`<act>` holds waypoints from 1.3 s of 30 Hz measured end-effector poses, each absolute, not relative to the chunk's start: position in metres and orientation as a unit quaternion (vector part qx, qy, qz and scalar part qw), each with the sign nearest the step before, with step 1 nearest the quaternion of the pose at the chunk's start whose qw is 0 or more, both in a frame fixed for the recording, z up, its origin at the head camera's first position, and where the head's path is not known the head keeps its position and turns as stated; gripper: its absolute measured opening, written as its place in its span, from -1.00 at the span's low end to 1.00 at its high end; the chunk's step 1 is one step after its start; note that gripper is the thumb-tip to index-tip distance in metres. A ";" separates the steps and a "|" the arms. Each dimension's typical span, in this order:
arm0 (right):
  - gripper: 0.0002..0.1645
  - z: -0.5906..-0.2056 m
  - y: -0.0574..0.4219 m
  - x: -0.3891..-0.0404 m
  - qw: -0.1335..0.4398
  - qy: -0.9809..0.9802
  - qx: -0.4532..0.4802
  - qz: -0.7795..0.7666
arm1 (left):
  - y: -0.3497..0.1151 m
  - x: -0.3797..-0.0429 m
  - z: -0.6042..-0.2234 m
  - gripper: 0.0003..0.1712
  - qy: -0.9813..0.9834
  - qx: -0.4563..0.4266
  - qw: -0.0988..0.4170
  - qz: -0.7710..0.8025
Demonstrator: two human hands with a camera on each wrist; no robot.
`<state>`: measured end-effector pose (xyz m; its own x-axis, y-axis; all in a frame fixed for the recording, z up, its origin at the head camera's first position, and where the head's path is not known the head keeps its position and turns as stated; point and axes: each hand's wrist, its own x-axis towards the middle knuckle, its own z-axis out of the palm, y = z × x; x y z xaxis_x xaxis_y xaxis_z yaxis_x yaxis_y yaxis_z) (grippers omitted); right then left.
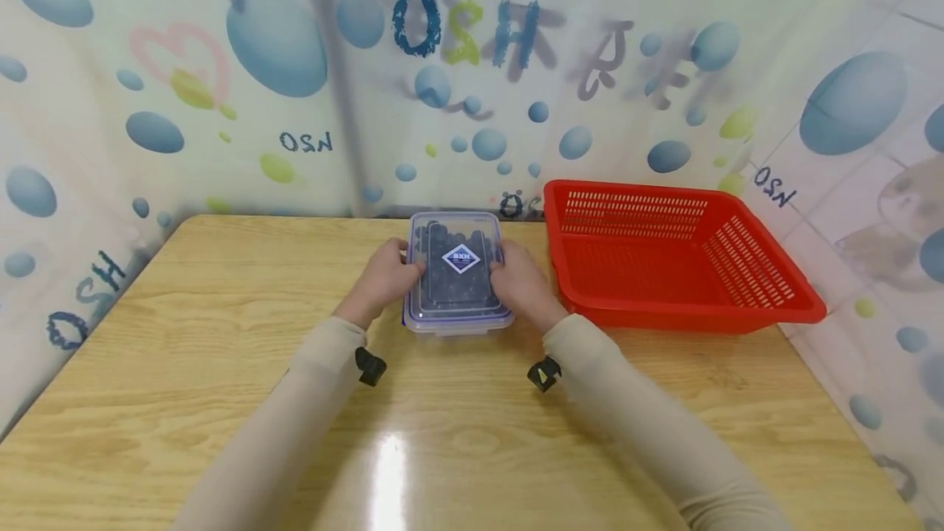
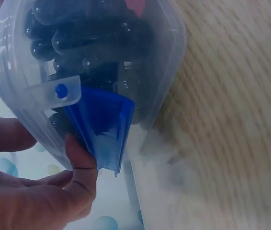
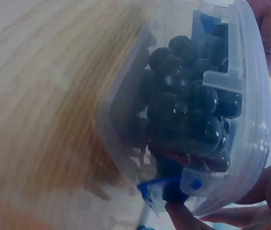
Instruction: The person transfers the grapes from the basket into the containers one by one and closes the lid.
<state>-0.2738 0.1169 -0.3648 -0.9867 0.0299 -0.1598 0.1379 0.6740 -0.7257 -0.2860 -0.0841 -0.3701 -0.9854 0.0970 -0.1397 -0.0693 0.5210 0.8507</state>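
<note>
A clear plastic food container (image 1: 453,289) with a lid and a diamond-shaped label lies between both hands near the back of the table. Dark, shiny round fruit that look like grapes (image 3: 174,105) fill much of it. My left hand (image 1: 387,277) grips its left side, thumb at the lid's edge. On the right side my right hand (image 1: 522,281) grips it the same way. In the left wrist view a blue latch (image 2: 104,127) stands out from the wall, with a fingertip against it. Another blue latch (image 3: 164,189) angles outward beside a right fingertip in the right wrist view.
A red plastic basket (image 1: 664,314) with slotted walls stands just right of the container, close to the right hand. The wooden table (image 1: 221,334) ends at a patterned curtain (image 1: 472,121) behind. A dark wrist camera (image 1: 544,374) hangs under the right sleeve.
</note>
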 end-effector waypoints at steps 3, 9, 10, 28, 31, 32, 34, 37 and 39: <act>-0.36 -0.365 0.117 -0.275 0.063 0.910 0.056 -0.407 | -0.085 -0.287 -0.372 -0.43 0.861 0.001 0.092 0.501; -0.35 -0.363 0.118 -0.277 0.061 0.907 0.077 -0.410 | -0.085 -0.289 -0.373 -0.46 0.857 -0.005 0.099 0.506; -0.35 -0.363 0.118 -0.278 0.060 0.909 0.076 -0.406 | -0.085 -0.289 -0.373 -0.47 0.856 -0.005 0.101 0.506; -0.34 -0.364 0.122 -0.277 0.055 0.929 0.047 -0.363 | -0.090 -0.292 -0.365 -0.55 0.873 0.009 0.131 0.470; -0.34 -0.366 0.124 -0.276 0.052 0.927 0.039 -0.369 | -0.090 -0.292 -0.366 -0.53 0.874 0.011 0.130 0.468; -0.35 -0.367 0.124 -0.275 0.052 0.927 0.037 -0.371 | -0.090 -0.291 -0.366 -0.53 0.874 0.012 0.130 0.468; -0.34 -0.368 0.125 -0.275 0.053 0.925 0.033 -0.375 | -0.091 -0.291 -0.367 -0.52 0.875 0.014 0.131 0.467; -0.34 -0.370 0.126 -0.274 0.055 0.920 0.033 -0.386 | -0.091 -0.290 -0.367 -0.53 0.876 0.011 0.131 0.465; -0.33 -0.370 0.126 -0.273 0.058 0.915 0.035 -0.397 | -0.091 -0.289 -0.366 -0.52 0.878 0.007 0.129 0.461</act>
<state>-0.2729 0.1258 -0.3701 -0.9908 0.0181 -0.1341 0.1104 0.6818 -0.7232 -0.2894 -0.0910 -0.3658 -0.9665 0.1318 -0.2204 -0.1066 0.5751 0.8111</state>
